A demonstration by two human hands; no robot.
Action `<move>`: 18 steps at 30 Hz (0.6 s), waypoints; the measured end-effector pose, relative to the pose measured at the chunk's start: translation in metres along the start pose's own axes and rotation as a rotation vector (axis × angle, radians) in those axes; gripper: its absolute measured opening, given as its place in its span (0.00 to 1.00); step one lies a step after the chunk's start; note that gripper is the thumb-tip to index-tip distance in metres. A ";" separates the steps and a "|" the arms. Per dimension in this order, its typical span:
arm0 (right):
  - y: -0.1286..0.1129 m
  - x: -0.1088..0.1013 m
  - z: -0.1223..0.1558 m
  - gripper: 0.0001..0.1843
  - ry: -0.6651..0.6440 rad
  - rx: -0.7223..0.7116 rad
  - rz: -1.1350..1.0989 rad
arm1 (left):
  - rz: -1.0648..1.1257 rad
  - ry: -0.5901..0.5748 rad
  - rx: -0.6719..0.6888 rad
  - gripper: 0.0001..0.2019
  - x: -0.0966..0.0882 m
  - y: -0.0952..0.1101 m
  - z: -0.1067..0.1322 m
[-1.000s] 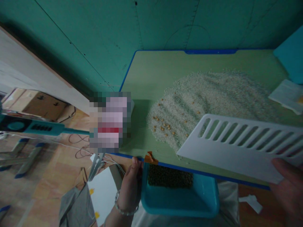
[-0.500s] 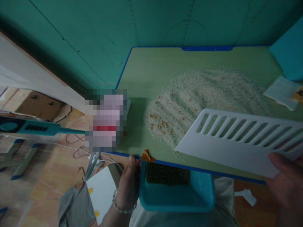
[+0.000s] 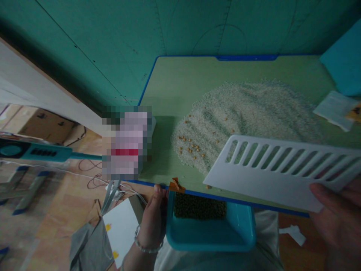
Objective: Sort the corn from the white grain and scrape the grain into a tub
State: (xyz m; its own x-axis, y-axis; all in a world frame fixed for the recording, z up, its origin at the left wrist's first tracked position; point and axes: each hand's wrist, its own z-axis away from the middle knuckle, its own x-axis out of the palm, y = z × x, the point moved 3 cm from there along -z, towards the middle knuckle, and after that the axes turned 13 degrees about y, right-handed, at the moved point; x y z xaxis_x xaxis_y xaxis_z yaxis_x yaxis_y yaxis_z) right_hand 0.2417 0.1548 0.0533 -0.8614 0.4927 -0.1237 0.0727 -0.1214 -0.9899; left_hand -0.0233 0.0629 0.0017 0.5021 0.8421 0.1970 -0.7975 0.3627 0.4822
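My right hand (image 3: 334,210) is closed around a white slotted plastic board (image 3: 262,178), thumb on its near face. The board slants over the near side of a spread heap of pale grains (image 3: 254,105), hiding part of it. Several round yellow beans (image 3: 194,146) lie on the heap's left end; a single one rests by the board's lower left tip. At the table's near edge, my left hand (image 3: 153,207) grips the left side of a blue plastic tub (image 3: 210,241), most of its fingers hidden. Dark green small beans (image 3: 200,207) fill the tub's far part.
The green table (image 3: 180,81) has a blue rim, with orange tape (image 3: 176,185) at the near edge. A blurred-out box (image 3: 128,145) stands at the left end. A white packet (image 3: 335,109) and a blue container (image 3: 344,60) are at right. Cables and a cardboard box (image 3: 36,122) lie left.
My right hand and the white slotted board have moved a little to the left, and the board's top edge sits slightly lower. My left hand and the tub look almost unchanged.
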 end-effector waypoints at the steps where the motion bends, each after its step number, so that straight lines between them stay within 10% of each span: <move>1: 0.000 0.000 0.000 0.15 -0.006 0.007 0.010 | -0.018 -0.010 0.001 0.22 0.000 0.000 0.000; 18: 0.003 -0.008 0.005 0.13 0.034 0.028 0.062 | -0.048 -0.042 0.006 0.19 0.005 0.003 0.002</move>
State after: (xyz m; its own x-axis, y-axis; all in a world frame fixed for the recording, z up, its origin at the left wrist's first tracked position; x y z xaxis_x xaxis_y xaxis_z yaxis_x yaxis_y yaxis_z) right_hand 0.2461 0.1459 0.0520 -0.8379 0.5127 -0.1875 0.1106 -0.1768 -0.9780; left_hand -0.0226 0.0670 0.0059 0.5533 0.8062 0.2093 -0.7703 0.3996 0.4970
